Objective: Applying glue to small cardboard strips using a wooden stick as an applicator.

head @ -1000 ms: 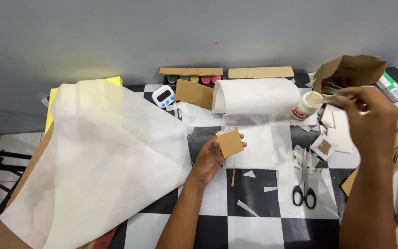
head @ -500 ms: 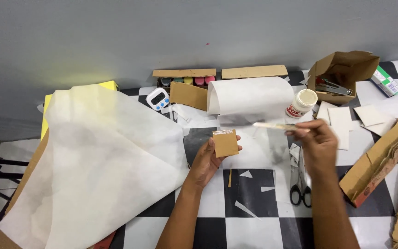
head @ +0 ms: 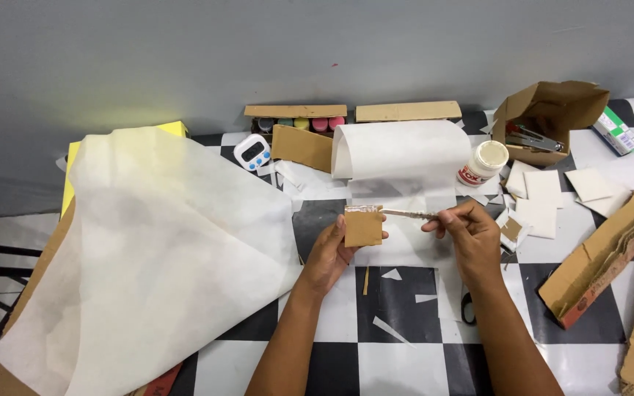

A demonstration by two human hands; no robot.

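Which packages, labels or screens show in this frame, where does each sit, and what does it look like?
Digital timer: back of the floor, beside the big white sheet; small, white, rounded, dark screen, blue buttons.
Glue jar: right of the paper roll; round, white, cream lid, red-and-white label.
Small carton: far right; oblong, white and green.
Open cardboard box: back right; brown, flaps up, metal tools inside.
Box of markers: against the wall; brown, coloured caps.

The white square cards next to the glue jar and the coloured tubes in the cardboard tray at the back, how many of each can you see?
White square cards: 4
Coloured tubes: 4, partly hidden by the cardboard tray
Glue jar: 1
Total: 9
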